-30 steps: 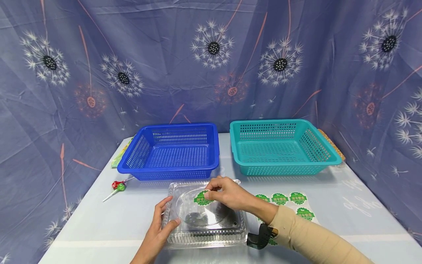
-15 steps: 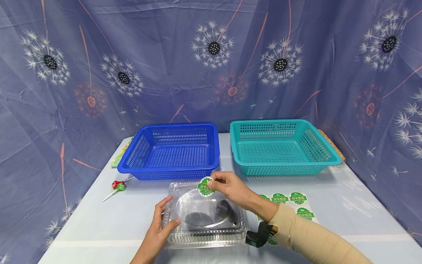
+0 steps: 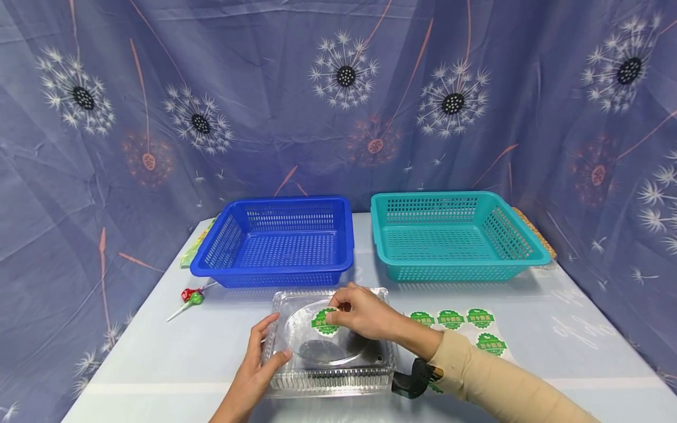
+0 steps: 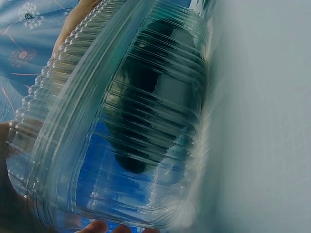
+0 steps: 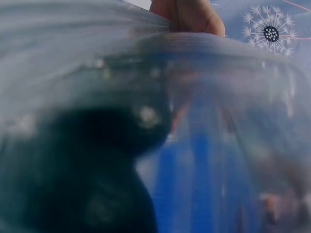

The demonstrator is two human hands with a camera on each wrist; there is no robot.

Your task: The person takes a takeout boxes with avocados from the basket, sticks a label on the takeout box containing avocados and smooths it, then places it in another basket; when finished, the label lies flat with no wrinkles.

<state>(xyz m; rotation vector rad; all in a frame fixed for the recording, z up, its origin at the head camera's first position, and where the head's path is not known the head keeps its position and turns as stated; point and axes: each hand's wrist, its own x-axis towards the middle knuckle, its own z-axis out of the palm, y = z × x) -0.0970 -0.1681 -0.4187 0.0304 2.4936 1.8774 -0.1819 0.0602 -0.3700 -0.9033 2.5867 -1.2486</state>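
My right hand (image 3: 365, 311) pinches the edge of a round green and white sticker (image 3: 322, 322) between thumb and curled fingers, close over the lid of a clear plastic container (image 3: 330, 379). At the container's left side, my left hand (image 3: 259, 367) grips it, thumb at the front of the lid and fingers along the far edge. Dark rounded things (image 4: 141, 97) show through the ribbed wall in the left wrist view, where left fingertips (image 4: 98, 226) appear below. In the right wrist view the container (image 5: 214, 63) fills most of the picture, blurred.
Behind the container stand a blue basket (image 3: 272, 272) and a teal basket (image 3: 460, 262). A sheet of similar stickers (image 3: 478, 332) lies partly under the right arm. Red (image 3: 188, 294) and green (image 3: 196, 299) lollipops lie at left. A patterned curtain (image 3: 296, 117) hangs behind the table.
The right hand raised the sticker's edge and drew it toward the back, then brought it forward and down over the lid again. The left hand keeps its grip on the container.
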